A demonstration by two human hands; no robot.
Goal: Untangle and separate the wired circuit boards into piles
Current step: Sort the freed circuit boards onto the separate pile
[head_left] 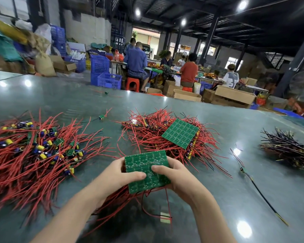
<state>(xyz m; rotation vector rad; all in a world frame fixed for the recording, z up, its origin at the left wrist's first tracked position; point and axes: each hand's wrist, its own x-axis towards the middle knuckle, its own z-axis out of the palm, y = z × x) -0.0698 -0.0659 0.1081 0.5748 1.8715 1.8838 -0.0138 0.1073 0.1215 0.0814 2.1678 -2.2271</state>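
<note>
A green circuit board panel [144, 165] with red wires hanging beneath it is held above the near table. My left hand [116, 174] grips its left edge, thumb on top. My right hand [175, 176] grips its right side, thumb pressed on the board's face. A second green panel [180, 133] lies on a heap of red wires [147, 135] just beyond. To the left spreads a pile of small separated boards with red wires [39, 151].
The glossy green table [218, 190] carries a dark-wired bundle [291, 151] at the right edge, a loose black-wired board [243, 170] and small stray boards [101, 117] farther back. Beyond the table, seated workers, blue crates and cardboard boxes fill the hall.
</note>
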